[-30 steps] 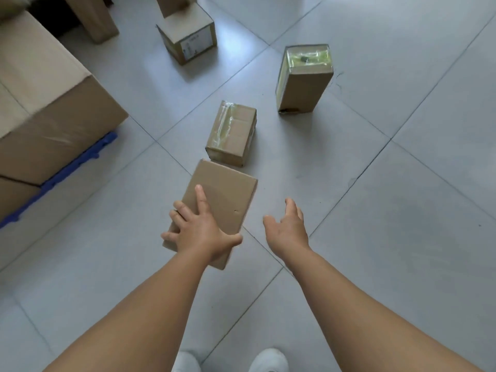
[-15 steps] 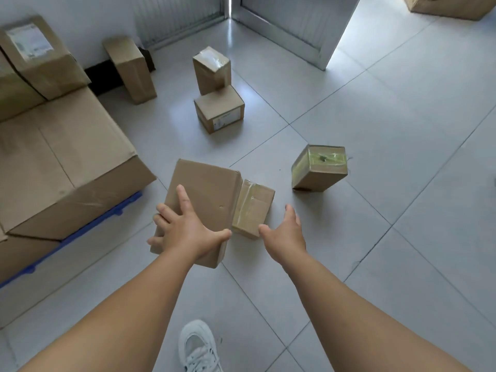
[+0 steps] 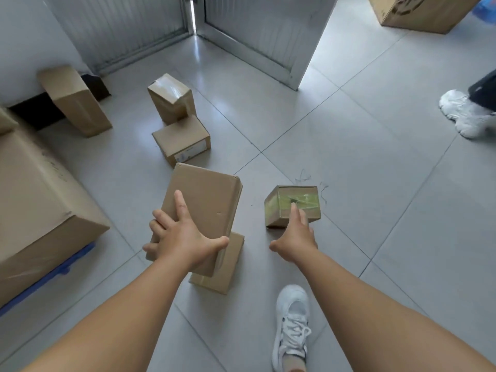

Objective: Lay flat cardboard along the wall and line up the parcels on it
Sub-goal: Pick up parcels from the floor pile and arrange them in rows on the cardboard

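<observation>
My left hand [image 3: 182,237] grips a flat brown parcel [image 3: 206,208] by its near end and holds it above the floor. Under that parcel a smaller brown parcel [image 3: 228,267] lies on the tiles, partly hidden. My right hand [image 3: 295,237] is open with fingers stretched out, its fingertips over the near edge of a small parcel with green tape [image 3: 295,205]; I cannot tell whether they touch. Further off stand a labelled parcel [image 3: 182,140], a taped upright parcel [image 3: 171,98] and a long parcel [image 3: 75,100] leaning at the wall.
A large cardboard box [image 3: 40,200] sits on a blue pallet [image 3: 53,272] at the left. A metal door [image 3: 268,33] stands ajar ahead. Another person's white shoe [image 3: 464,114] is at the right edge. My own shoe [image 3: 292,323] is below. A big box [image 3: 418,12] stands far right.
I have stepped forward with the flat parcel in my left hand; it now hides most of the small parcel below. My right hand has reached forward to the green-taped parcel.
</observation>
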